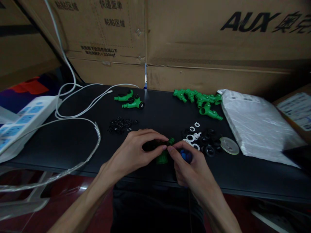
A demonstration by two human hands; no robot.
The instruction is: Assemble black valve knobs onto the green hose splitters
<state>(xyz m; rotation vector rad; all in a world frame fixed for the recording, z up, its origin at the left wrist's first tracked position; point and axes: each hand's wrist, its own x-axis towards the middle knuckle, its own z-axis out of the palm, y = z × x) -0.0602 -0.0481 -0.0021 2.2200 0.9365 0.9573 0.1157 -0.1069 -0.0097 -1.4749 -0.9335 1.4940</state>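
Near the front edge of the table, my left hand point(143, 147) is closed around a green plastic hose fitting point(162, 158), and its fingers hide much of it. Thumb and forefinger of my right hand point(186, 161) pinch together right beside the fitting; any small part between those fingertips is too small to make out. A blue tool handle point(186, 156) is tucked in the right palm, its working end hidden. White rings point(190, 138) and black rings point(209, 150) lie just beyond the right hand. A pile of small black parts point(120, 125) sits beyond the left hand.
Two green fittings with black parts point(133, 103) lie at back left, several green fittings point(208, 111) at back right. A round disc point(229, 145) and white plastic package point(257, 126) are right. Left are a power strip point(29, 119) and white cables point(80, 116). Cardboard boxes point(194, 42) stand behind.
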